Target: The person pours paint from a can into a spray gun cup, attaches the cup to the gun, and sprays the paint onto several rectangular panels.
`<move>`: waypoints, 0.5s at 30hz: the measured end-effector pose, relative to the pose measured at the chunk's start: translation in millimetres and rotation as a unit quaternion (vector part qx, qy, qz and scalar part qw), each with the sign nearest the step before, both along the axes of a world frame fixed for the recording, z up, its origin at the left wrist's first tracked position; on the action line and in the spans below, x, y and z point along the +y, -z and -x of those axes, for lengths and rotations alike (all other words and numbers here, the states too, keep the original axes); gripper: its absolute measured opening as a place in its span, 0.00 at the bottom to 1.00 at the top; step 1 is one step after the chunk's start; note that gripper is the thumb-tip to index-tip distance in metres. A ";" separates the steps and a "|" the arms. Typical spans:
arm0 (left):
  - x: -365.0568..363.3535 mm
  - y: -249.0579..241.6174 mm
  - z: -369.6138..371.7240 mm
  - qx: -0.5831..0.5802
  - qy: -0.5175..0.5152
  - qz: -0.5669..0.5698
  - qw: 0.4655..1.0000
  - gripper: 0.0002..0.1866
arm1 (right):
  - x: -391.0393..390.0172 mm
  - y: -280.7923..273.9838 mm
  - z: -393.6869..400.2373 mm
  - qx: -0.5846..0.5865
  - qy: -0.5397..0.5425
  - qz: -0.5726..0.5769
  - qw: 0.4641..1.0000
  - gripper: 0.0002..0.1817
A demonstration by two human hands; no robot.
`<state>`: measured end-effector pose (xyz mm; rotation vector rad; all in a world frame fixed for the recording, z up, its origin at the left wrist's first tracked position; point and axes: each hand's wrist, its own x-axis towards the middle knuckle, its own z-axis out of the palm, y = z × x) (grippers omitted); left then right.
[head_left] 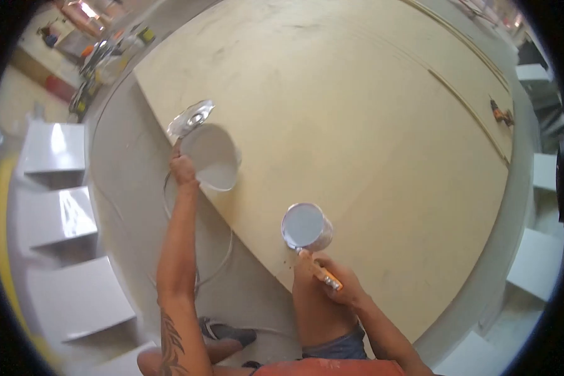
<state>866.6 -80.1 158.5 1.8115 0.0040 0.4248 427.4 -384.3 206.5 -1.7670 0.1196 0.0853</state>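
Observation:
My left hand [183, 170] reaches out to the panel's left edge, its fingers closed on the side of a white bucket [212, 156], which is slightly blurred. Just beyond the bucket lies a shiny crumpled-looking silver piece [192, 119] with a round middle. Close to my knee, a round can [304, 224] of pale grey-blue paint stands open on the panel. My right hand [341, 281] is wrapped round an orange-handled tool [324, 276] with a metal end. The tool's other end points at the can's near rim; its tip is hard to make out.
The large pale board [388, 156] fills the middle. An orange-and-black drill [501, 114] and thin wooden strips [464, 103] lie at its right. White glossy panels [75, 294] stand along both sides. A cable [225, 260] runs over the floor at left, and tools [106, 59] sit far left.

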 end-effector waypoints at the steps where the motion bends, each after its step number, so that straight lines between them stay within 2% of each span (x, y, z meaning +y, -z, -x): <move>1: -15.1 -11.2 19.9 -0.008 0.012 0.086 0.996 0.33 | 0.1 4.0 0.2 0.001 -0.013 -0.010 1.000 0.18; 3: -43.2 -45.9 75.3 0.009 0.012 0.224 0.974 0.32 | 5.7 7.3 7.9 0.000 -0.034 -0.004 0.999 0.17; 4: -50.0 -57.7 94.9 0.006 0.003 0.225 0.974 0.32 | 8.0 9.2 8.2 -0.010 -0.041 0.002 0.999 0.16; 5: -63.8 -70.7 109.6 0.017 -0.017 0.217 0.976 0.31 | -0.4 8.6 5.4 0.042 -0.066 -0.026 0.997 0.19; 7: -77.4 -89.5 141.6 0.022 -0.044 0.215 0.975 0.31 | 5.3 3.8 5.0 0.025 -0.067 -0.029 0.997 0.18; 9: -93.7 -106.5 169.1 0.011 -0.018 0.270 0.963 0.30 | 4.0 4.0 4.0 0.006 -0.066 -0.030 0.997 0.17; 12: -106.7 -132.9 198.5 0.020 -0.012 0.295 0.955 0.31 | 1.4 12.1 7.6 0.055 -0.081 0.010 0.995 0.18; 15: -108.8 -146.1 211.1 -0.001 0.002 0.304 0.953 0.31 | 0.4 17.0 10.8 0.022 -0.073 -0.024 0.997 0.19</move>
